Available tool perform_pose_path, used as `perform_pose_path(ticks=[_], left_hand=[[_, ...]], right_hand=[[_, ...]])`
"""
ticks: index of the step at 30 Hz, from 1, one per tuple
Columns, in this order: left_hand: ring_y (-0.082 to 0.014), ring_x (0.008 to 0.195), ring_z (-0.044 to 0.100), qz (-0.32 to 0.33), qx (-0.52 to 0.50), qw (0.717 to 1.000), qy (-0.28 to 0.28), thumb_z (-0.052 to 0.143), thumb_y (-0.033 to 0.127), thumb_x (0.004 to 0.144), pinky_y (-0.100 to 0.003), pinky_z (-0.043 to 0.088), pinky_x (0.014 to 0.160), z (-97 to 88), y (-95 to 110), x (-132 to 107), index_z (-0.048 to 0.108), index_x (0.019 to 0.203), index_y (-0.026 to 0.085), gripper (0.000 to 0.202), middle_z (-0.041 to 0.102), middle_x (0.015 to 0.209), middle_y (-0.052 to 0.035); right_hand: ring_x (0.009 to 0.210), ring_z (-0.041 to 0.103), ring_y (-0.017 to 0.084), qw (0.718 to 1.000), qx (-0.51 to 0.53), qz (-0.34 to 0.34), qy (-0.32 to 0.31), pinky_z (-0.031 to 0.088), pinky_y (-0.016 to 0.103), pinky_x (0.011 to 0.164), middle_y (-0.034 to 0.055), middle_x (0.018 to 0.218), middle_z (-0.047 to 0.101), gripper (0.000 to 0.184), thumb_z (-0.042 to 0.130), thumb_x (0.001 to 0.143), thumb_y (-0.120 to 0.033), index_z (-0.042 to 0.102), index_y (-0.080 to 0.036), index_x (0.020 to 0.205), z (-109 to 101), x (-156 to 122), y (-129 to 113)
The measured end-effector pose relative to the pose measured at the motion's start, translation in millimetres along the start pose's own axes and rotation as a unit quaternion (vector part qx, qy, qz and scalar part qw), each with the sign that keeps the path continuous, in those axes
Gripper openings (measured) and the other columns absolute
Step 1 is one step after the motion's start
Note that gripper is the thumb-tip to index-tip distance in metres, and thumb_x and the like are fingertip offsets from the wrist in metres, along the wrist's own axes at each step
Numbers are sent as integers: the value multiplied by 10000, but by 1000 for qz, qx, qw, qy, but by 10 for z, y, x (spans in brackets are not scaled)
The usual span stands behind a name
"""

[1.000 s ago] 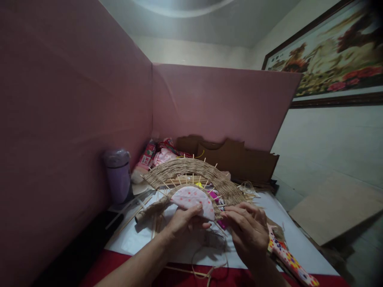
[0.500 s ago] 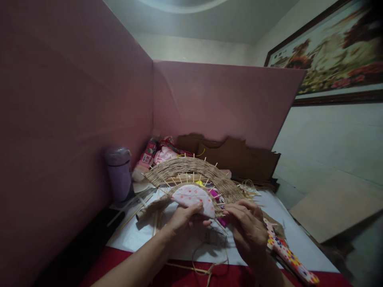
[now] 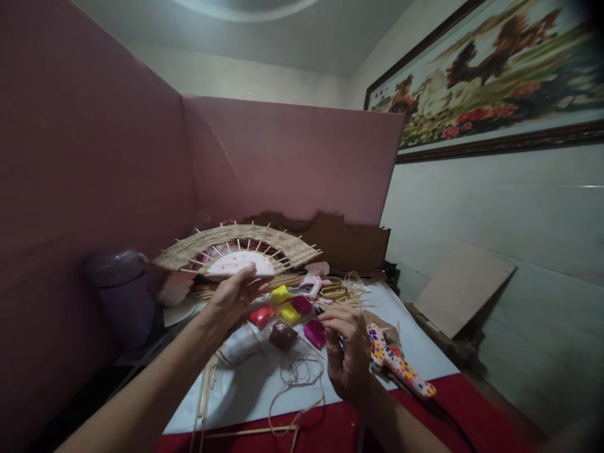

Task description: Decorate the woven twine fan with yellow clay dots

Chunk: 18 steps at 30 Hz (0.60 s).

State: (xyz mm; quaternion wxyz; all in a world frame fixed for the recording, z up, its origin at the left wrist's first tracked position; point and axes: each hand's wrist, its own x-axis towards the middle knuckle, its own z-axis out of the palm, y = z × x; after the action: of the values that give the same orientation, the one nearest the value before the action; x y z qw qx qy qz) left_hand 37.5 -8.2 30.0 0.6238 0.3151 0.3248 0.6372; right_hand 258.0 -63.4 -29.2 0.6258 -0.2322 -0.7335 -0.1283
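My left hand (image 3: pixel 236 292) grips a woven fan (image 3: pixel 236 239) by its half-round, dotted white cloth centre (image 3: pixel 240 261), thumb on top of the cloth. The fan is raised above the back of the table, its thin sticks poking out beyond the woven twine band. Over the table's right side, my right hand (image 3: pixel 348 349) is closed, thumb and fingers pinched together. A small dark bit shows at its fingertips, too unclear to name. A magenta packet (image 3: pixel 314 334) lies just left of those fingers. Loose twine (image 3: pixel 297 390) curls on the white sheet below.
Yellow (image 3: pixel 289 313), red (image 3: pixel 262 316) and brown packets (image 3: pixel 283 335) lie mid-table. A flower-patterned, corded glue gun (image 3: pixel 401 365) rests at right. Thin sticks (image 3: pixel 205 390) lie at front left, a purple bottle (image 3: pixel 125 302) stands left, and torn cardboard (image 3: pixel 330 242) leans behind.
The fan has gone up, left and away in my left hand. My right hand has left the fan's edge and is now lower, apart from it. The view has turned right.
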Motion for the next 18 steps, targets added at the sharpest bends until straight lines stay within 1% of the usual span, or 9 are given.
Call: perform_pose_path(ticks=[2,3,4,6,9,11,15,18], left_hand=[[-194,699,696,-7,20,1000,16,567,118,802,-270,560,630,-27,29,149,610,859,124,71,722,729,-78],[-200,688,696,-21,27,999,22,570,123,802,-276,562,617,-47,14,224,613,862,118,74,718,721,-81],[-201,666,693,-43,34,998,30,570,127,804,-276,561,602,-69,-17,297,614,842,106,62,714,708,-93],[-195,637,687,-76,37,996,28,575,135,805,-267,559,572,-115,-108,432,619,824,89,67,710,715,-115],[-184,602,680,-71,36,996,44,602,122,785,-254,556,531,-184,-253,589,613,822,100,45,702,706,-98],[-189,573,672,-78,37,995,58,619,118,770,-243,545,478,-229,-332,662,609,829,92,65,693,685,-102],[-161,513,648,-90,27,990,101,580,70,789,-238,554,493,-306,-458,760,575,835,92,52,652,595,-66],[-167,524,649,-103,20,987,126,558,53,798,-259,566,518,-339,-534,776,557,854,90,67,637,585,-64]], right_hand=[[855,532,196,1000,10,-7,-9,447,420,785,58,884,601,248,445,795,-24,490,-193,972,1,6,-23],[850,527,194,1000,15,-11,-12,447,417,782,59,883,600,255,449,789,-16,491,-190,970,3,9,-33],[846,523,193,1000,18,-13,-15,446,415,781,61,885,599,261,452,782,-7,491,-186,969,6,12,-39],[844,515,193,999,21,-19,-18,444,412,782,67,889,597,267,464,770,2,495,-177,966,12,10,-42],[860,513,196,999,27,-19,-32,437,408,793,74,895,596,272,481,762,11,498,-165,968,16,-11,-26],[866,516,197,998,38,-20,-43,430,413,799,76,896,595,266,468,762,14,499,-160,960,9,-24,-11],[858,516,204,998,55,-17,-38,418,421,787,84,890,588,222,427,770,-11,498,-159,918,-12,-20,4],[811,513,201,999,52,-2,-13,418,400,756,64,821,576,124,490,792,-76,492,-172,869,0,-6,11]])
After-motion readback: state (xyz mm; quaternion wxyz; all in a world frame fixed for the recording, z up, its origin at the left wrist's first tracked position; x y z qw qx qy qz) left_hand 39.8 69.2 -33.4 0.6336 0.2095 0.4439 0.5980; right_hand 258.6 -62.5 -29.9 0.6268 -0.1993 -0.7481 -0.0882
